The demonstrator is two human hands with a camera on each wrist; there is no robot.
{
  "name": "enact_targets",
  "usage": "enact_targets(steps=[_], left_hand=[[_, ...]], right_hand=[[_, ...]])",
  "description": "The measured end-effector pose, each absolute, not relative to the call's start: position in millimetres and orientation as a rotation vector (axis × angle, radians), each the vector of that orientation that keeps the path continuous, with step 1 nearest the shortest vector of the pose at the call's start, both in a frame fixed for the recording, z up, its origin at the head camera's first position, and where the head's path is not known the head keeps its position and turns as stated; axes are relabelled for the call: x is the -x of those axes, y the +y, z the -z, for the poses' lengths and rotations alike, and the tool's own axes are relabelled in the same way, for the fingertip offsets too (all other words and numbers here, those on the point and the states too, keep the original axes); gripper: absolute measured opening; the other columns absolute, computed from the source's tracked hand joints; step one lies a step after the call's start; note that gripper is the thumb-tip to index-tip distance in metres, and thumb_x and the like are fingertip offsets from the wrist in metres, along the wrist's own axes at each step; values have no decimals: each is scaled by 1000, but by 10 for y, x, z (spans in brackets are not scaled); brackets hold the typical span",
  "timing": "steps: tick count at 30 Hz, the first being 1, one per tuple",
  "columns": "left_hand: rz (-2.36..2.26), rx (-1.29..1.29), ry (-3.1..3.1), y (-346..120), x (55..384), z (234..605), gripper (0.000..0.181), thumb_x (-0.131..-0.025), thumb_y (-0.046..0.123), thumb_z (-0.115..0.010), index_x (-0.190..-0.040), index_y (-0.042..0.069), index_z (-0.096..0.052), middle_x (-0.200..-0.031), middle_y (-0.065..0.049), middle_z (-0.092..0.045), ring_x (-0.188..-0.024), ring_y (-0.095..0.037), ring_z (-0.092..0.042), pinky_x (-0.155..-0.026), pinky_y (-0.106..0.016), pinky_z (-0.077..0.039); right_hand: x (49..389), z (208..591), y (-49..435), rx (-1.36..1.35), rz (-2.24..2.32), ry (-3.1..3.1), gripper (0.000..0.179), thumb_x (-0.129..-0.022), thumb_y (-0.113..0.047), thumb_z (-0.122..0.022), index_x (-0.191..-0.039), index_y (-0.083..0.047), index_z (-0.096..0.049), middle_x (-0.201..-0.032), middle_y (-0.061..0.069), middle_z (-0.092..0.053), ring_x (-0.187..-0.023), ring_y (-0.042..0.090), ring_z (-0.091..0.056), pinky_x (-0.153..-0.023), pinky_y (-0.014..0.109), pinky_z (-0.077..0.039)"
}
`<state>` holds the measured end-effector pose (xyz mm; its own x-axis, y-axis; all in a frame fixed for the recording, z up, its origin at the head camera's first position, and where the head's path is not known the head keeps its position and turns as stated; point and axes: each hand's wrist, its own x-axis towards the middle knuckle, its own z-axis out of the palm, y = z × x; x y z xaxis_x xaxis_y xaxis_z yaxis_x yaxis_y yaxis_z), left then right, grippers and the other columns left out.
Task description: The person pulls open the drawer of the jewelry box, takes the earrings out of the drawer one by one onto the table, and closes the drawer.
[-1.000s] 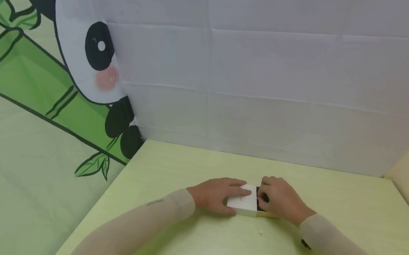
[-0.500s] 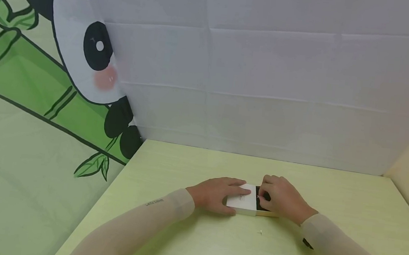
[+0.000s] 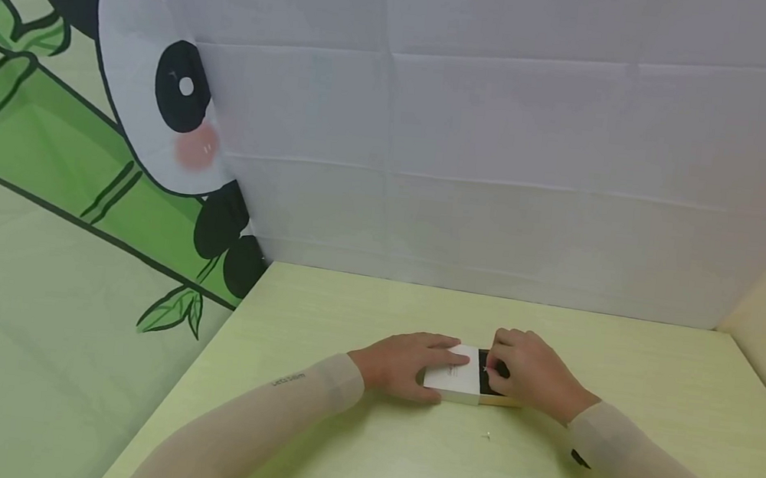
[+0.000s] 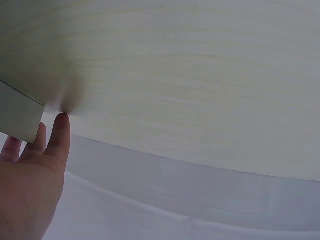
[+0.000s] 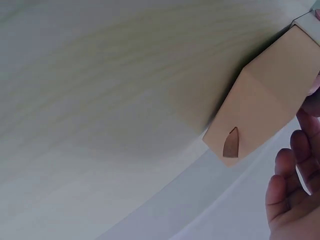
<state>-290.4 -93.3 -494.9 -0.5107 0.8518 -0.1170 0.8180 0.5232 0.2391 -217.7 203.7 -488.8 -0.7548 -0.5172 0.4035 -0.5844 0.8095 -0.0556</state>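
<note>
The left hand (image 3: pixel 402 364) lies spread over the white box (image 3: pixel 445 380), best held firm; the right hand (image 3: pixel 529 372) seems to pinch a tiny piece (image 3: pixel 485 369) at the black insert (image 3: pixel 488 386).

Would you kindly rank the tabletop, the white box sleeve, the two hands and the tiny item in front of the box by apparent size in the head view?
1. Tabletop
2. Left hand and right hand: too alike to rank
3. White box sleeve, partly covered
4. Tiny item, too small to identify
</note>
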Motion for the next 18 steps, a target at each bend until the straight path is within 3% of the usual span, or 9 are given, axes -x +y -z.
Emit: enact_targets(steps=[11,18], left_hand=[[-255,-1393,2539,-914,2890,4917,79,-110,52,-72,-183,46,-44,-195,7,-38,-178,-23,-46,-139,-47,-48],[-241,-1403,2552,-889,2933,4943,79,-110,52,-72,-183,45,-44,-195,6,-39,-178,-23,-46,-138,-46,-50]], right_hand=[[2158,4848,2021,-884,-301,-2616,26,-90,-10,-97,-82,-27,-79,-92,-15,-66,-80,1,-50,-77,27,-49],[2131,4842,2003,-984,-222,-2467,26,-85,-10,-100,-80,-24,-78,-90,-12,-63,-79,3,-48,-74,24,-45]])
